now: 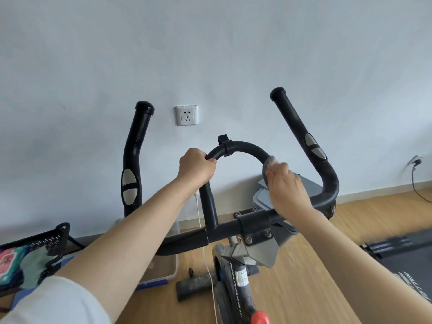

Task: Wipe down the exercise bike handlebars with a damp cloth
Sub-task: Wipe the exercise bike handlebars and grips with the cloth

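Left hand (195,167) grips the left side of the black curved centre loop (245,147) of the black padded exercise bike handlebars (224,226). My fingers (210,160) are curled right round the tube.

Right hand (286,185) is on the loop's right side, fingers (278,167) clenched on a small grey cloth (268,163). The cloth is pressed to the tube where the loop bends down. It is mostly hidden under my hand; only a crumpled edge shows above the knuckles, a bit blurred.

A black clip bracket (226,146) sits at the top of the loop.

- Left of the loop: black upright left horn (136,146), with silver oval sensor pads (129,177) low on it.
- Right of the loop: matching right horn (292,120), tilted outward, also with silver pads.
- Just behind the loop's right leg: grey plastic console (312,187), partly covered by my right hand.
- Above and left of the loop: white wall socket (187,115) on the pale wall.
- Below the loop: dark bike frame (238,293), a red round knob (260,318), and a thin white cable (207,258) hanging down to the light wooden floor (304,277).
- Far lower left of the loop: black mesh basket (50,239) holding colourful packets.
- Lower right of the loop: dark exercise mat (402,256) flat on the floor.
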